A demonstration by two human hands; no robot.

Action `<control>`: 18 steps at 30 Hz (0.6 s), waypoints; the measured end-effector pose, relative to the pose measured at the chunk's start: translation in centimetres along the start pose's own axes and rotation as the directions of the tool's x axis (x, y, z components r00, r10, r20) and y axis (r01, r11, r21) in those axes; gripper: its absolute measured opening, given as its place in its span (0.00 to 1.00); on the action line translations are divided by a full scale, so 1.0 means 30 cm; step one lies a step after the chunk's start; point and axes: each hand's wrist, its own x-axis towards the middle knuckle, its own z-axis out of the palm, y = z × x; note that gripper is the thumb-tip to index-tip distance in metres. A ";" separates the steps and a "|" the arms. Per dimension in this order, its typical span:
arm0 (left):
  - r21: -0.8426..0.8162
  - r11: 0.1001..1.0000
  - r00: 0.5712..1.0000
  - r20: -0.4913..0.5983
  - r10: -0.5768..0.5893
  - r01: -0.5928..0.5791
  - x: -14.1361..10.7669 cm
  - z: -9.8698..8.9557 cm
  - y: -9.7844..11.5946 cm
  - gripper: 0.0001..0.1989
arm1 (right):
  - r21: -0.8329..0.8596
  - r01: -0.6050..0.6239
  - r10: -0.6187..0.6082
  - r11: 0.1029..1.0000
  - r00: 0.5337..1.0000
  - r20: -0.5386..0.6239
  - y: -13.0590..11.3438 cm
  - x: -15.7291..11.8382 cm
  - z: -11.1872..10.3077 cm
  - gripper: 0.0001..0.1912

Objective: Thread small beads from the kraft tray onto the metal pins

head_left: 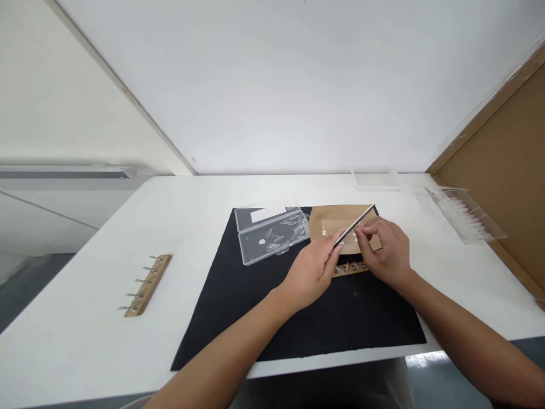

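Observation:
My left hand [314,267] is closed on a nail file [355,224], a thin dark strip with a pale edge that slants up to the right. Close to the file's side, my right hand [385,250] has its thumb and forefinger pinched together. Whatever lies between those fingertips is too small to make out. Beneath the hands is a brown sheet [323,215] with small white and clear bits on it. A wooden strip with metal clips [349,268] lies just below, partly hidden by both hands.
An open clear plastic case [249,250] with several clear nail tips sits on the black mat [238,318]. Another wooden clip strip [149,285] lies at the left of the white table [85,329]. A clear tray of nail tips [466,218] and a clear lid [374,180] stand toward the back right.

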 end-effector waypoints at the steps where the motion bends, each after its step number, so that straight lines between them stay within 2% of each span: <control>1: -0.003 1.000 1.000 -0.004 -0.022 0.022 0.002 0.000 0.000 0.22 | -0.031 -0.011 0.010 0.999 1.000 -0.010 0.003 0.000 -0.001 0.08; 5: 0.033 0.999 0.997 -0.066 -0.041 0.043 0.004 0.007 -0.012 0.20 | -0.112 -0.062 0.060 0.992 0.998 -0.018 0.014 0.001 0.001 0.09; 13: 0.116 0.993 0.984 -0.169 0.055 -0.036 0.001 0.023 -0.016 0.19 | -0.008 -0.058 0.058 0.998 0.996 0.070 0.003 0.003 0.017 0.10; 18: 0.095 0.994 0.980 -0.182 0.077 -0.061 0.001 0.020 0.001 0.18 | -0.079 -0.145 0.146 0.986 0.989 0.007 0.008 0.018 0.002 0.10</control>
